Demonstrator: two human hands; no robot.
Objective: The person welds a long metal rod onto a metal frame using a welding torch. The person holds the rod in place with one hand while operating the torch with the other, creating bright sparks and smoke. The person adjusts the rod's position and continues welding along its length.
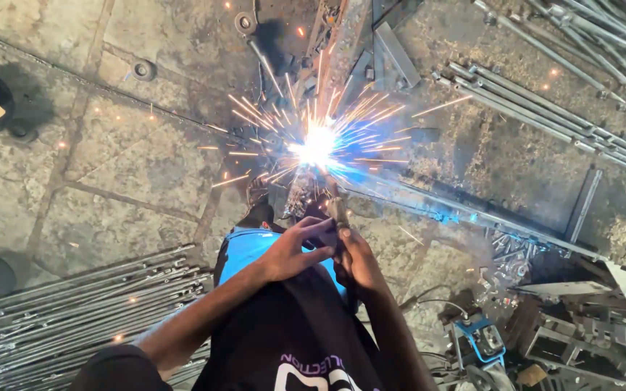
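Both hands (pixel 327 250) clenched round slim welding holder (pixel 339 211) | white sparks | long steel bar (pixel 458 210)

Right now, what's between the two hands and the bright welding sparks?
In the head view, only the welding rod holder spans it, running from the left hand and right hand up to the sparks on the long metal bar.

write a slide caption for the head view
Both hands, left and right, grip a welding electrode holder as sparks burst over a metal bar.
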